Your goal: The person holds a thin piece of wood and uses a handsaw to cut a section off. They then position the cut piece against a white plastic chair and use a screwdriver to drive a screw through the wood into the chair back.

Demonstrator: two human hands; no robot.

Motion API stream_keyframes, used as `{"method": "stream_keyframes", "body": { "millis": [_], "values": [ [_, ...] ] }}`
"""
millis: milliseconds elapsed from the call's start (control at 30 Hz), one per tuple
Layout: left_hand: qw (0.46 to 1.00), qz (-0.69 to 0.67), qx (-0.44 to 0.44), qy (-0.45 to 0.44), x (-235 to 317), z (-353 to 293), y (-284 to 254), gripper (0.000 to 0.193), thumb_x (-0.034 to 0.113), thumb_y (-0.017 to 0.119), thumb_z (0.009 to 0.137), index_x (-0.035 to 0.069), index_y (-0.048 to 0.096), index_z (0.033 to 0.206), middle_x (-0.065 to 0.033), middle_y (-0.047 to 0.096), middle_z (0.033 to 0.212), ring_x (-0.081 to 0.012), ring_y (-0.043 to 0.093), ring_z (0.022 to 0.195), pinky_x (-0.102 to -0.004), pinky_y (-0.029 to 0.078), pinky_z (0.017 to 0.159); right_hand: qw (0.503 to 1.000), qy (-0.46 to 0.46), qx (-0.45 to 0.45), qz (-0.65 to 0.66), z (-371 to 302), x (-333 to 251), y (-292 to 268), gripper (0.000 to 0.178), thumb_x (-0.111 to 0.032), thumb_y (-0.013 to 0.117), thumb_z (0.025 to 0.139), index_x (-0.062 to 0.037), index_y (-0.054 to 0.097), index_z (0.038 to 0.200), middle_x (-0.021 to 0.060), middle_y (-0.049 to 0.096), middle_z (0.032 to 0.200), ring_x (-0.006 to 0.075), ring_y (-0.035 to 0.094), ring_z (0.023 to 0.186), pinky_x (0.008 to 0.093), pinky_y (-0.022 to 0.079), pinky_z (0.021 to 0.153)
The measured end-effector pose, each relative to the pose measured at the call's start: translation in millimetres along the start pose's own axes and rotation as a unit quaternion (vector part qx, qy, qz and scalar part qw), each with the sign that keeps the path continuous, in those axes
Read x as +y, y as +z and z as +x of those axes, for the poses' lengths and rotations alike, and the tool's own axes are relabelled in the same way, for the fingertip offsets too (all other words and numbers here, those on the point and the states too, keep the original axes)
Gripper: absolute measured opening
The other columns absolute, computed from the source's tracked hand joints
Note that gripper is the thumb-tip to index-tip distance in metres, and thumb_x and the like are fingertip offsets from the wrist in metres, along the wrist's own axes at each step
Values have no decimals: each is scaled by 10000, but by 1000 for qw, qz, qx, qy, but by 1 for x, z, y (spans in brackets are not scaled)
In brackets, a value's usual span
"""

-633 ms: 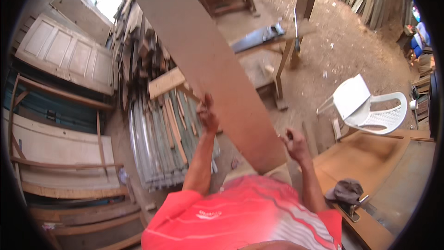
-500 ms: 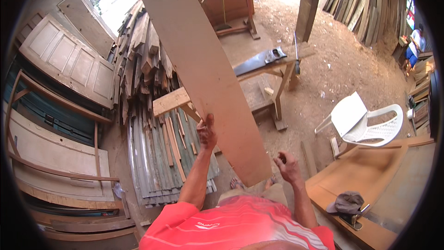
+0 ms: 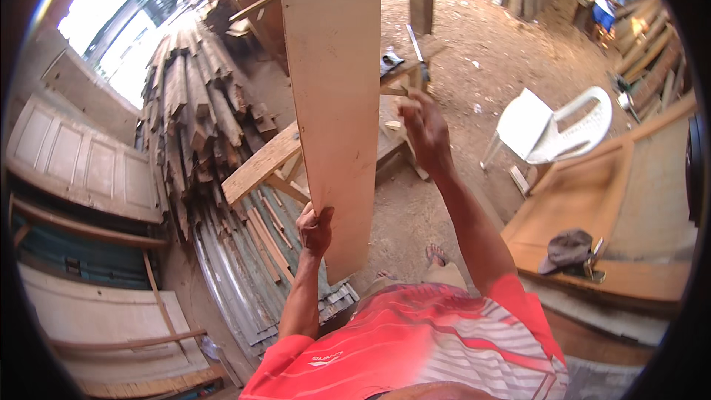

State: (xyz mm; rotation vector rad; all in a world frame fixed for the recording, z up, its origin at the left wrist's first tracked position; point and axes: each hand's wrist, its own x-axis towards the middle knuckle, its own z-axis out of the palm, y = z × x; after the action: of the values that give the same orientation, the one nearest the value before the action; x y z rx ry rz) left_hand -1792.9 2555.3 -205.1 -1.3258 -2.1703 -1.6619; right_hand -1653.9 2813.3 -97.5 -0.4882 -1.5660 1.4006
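A long, wide wooden board [image 3: 337, 96] runs upright through the middle of the view, its near end just in front of my feet. My left hand [image 3: 315, 230] is closed around the board's left edge, thumb lying on its face. To the right of the board, my right hand [image 3: 429, 137] is raised clear of it, fingers partly stretched and slightly blurred, with nothing visibly gripped. Just beyond that hand stands a wooden trestle [image 3: 400, 78] bearing a handsaw [image 3: 389, 61], whose blade is mostly hidden behind the board. The light wooden beam [image 3: 263, 163] of a support juts out at the board's left.
Stacked timber [image 3: 185, 96] and corrugated sheets [image 3: 237, 289] lie left, beside leaning panelled doors [image 3: 85, 155]. On the right are a white plastic chair [image 3: 548, 130] and a door panel [image 3: 592, 207] with a cap [image 3: 569, 250] on it. A person [image 3: 607, 4] stands far right.
The board has swung from slanting to nearly upright in view, my left hand still on its edge. My right hand has moved up and forward toward the trestle. The view has turned rightward.
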Motion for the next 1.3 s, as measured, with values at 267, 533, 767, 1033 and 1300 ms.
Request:
{"method": "stream_keyframes", "body": {
  "millis": [267, 533, 767, 1033, 1300],
  "values": [
    [980, 123, -132, 88, -4, -53, -6, 312, 178, 774, 821, 45, 562, 634, -100, 513, 633, -275, 471, 551, -422, 374, 506, 914, 169, 168, 328, 45, -11, -45, 900, -766, 315, 931, 50, 564, 1219, 95, 612, 813, 187, 612, 754, 325, 500, 650],
    [973, 161, -136, 94, 7, -84, -11, 272, 37, 783, 616, 60, 517, 664, -108, 505, 690, -320, 532, 634, -429, 414, 535, 745, -95, -255, 609, 20, 120, -118, 558, -427, 603, 932, 43, 578, 1232, 6, 515, 706, 147, 559, 669, 293, 475, 657],
    [971, 147, -162, 95, 12, -81, -8, 326, 39, 815, 574, 56, 512, 692, -113, 497, 718, -328, 530, 645, -432, 424, 551, 751, -120, -263, 593, -1, 122, -147, 451, -353, 492, 995, 10, 567, 1251, -3, 518, 700, 141, 560, 679, 276, 438, 643],
    [967, 142, -186, 101, -4, -80, -6, 359, 64, 841, 545, 62, 511, 685, -105, 501, 717, -322, 535, 648, -432, 425, 552, 750, -113, -255, 600, -6, 117, -143, 443, -360, 496, 996, 5, 571, 1235, 7, 516, 704, 149, 563, 682, 286, 446, 646],
    [975, 74, -210, -5, -20, -85, 17, 347, 150, 858, 689, 74, 586, 890, -88, 497, 712, -275, 511, 620, -403, 403, 556, 776, -122, -234, 573, -13, 142, -172, 533, -394, 527, 976, 25, 527, 1305, 62, 585, 814, 216, 614, 772, 342, 498, 773]
  ]
}}
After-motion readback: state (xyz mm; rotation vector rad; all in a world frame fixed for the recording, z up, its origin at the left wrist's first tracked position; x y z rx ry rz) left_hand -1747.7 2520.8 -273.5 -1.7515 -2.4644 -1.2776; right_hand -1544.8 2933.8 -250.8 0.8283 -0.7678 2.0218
